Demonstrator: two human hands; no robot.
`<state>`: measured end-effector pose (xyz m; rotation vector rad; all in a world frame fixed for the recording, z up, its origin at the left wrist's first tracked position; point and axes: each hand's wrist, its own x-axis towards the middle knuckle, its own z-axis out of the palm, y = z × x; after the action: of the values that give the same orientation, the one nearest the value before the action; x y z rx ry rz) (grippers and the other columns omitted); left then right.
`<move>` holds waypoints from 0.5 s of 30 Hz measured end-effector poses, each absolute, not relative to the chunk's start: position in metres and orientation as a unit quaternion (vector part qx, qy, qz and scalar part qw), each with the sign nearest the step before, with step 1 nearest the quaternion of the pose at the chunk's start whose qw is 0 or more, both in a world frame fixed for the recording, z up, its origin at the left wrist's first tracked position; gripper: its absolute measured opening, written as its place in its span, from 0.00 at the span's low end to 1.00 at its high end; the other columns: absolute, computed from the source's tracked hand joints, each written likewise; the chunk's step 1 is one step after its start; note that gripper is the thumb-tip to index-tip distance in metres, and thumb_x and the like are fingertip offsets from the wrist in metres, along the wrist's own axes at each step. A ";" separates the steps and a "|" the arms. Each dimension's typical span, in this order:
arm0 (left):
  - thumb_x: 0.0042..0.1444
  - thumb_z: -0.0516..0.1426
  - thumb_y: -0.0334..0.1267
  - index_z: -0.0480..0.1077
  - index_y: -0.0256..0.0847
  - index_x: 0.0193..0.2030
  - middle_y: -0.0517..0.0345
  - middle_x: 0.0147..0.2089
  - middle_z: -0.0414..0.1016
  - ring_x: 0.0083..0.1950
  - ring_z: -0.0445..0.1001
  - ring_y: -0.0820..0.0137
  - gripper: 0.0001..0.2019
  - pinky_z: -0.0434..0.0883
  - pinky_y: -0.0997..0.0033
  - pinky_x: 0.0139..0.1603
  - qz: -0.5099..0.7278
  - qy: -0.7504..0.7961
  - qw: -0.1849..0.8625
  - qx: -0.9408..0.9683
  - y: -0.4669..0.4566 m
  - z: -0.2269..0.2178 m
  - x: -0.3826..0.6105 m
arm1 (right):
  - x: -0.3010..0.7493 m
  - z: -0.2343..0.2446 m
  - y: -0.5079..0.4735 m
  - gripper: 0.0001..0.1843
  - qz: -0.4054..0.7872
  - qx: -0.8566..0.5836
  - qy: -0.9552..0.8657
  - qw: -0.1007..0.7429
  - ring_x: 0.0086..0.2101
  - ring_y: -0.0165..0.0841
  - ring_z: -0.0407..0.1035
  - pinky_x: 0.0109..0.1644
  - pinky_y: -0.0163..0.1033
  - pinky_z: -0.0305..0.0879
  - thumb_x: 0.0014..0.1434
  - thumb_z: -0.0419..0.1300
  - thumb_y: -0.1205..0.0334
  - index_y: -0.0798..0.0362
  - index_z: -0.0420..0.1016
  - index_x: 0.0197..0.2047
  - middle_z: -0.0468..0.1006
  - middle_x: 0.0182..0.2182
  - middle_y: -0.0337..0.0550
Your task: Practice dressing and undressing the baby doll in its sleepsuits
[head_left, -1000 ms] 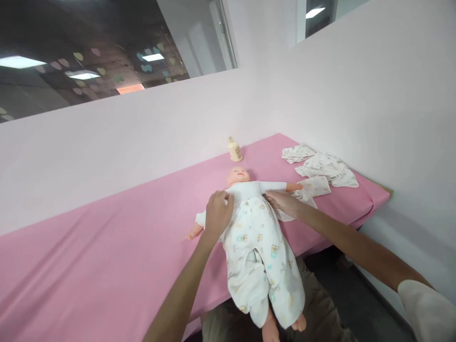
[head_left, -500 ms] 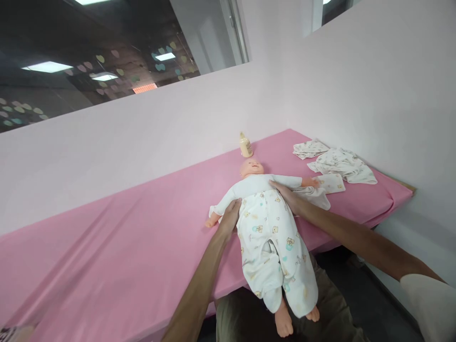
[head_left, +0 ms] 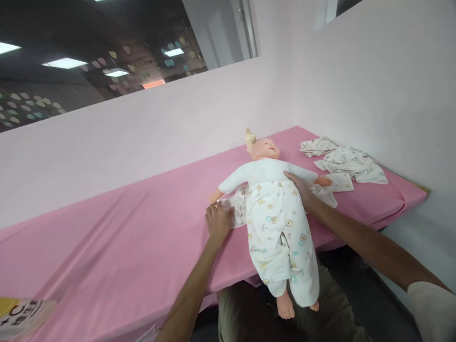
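A baby doll in a white top and printed trousers lies on its back on the pink-covered table. Its feet hang past the front edge, above my lap. My right hand wraps the side of its torso at the waist, thumb on the front. On the other side, my left hand has bent fingers on the end of a white cloth. That cloth runs under the doll's back, and its middle is hidden. More of a pale cloth shows beyond my right hand.
Behind the doll's head stands a bottle, partly hidden. Crumpled printed clothes and a smaller folded piece lie at the right by the wall. A printed package sits at the lower left of the pink cover.
My left hand has left the doll's waist and moved outward onto the white cloth, more of which now shows. The doll has shifted toward the back, its head turned right; my right hand stays on it.
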<state>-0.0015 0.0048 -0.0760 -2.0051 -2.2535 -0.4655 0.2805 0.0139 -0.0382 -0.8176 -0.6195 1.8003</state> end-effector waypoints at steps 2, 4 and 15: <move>0.60 0.51 0.52 0.62 0.27 0.60 0.31 0.58 0.66 0.61 0.62 0.46 0.30 0.61 0.50 0.57 -0.122 -0.770 0.015 -0.626 0.012 -0.073 -0.006 | 0.283 -0.038 0.015 0.19 0.739 -0.345 -0.259 0.518 0.36 0.44 0.78 0.45 0.47 0.74 0.57 0.59 0.48 0.53 0.77 0.44 0.82 0.28 0.44; 0.59 0.51 0.54 0.63 0.29 0.57 0.32 0.56 0.68 0.60 0.64 0.46 0.30 0.62 0.52 0.56 -0.104 -0.772 -0.020 -0.626 0.021 -0.069 -0.004 | 0.284 -0.040 0.017 0.19 0.735 -0.346 -0.254 0.525 0.36 0.44 0.77 0.45 0.47 0.74 0.57 0.60 0.48 0.52 0.77 0.44 0.82 0.28 0.43; 0.49 0.58 0.42 0.66 0.38 0.33 0.59 0.27 0.72 0.30 0.71 0.68 0.10 0.68 0.71 0.28 -0.387 -0.772 -0.161 -0.477 0.018 -0.041 -0.081 | 0.289 -0.044 0.017 0.20 0.714 -0.338 -0.265 0.553 0.37 0.43 0.77 0.45 0.45 0.73 0.56 0.60 0.47 0.52 0.76 0.44 0.82 0.29 0.43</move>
<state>-0.0807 0.0182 -0.0408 -1.6758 -2.7118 -1.3585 0.2890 0.0166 -0.0442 -0.8000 -0.6260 1.6877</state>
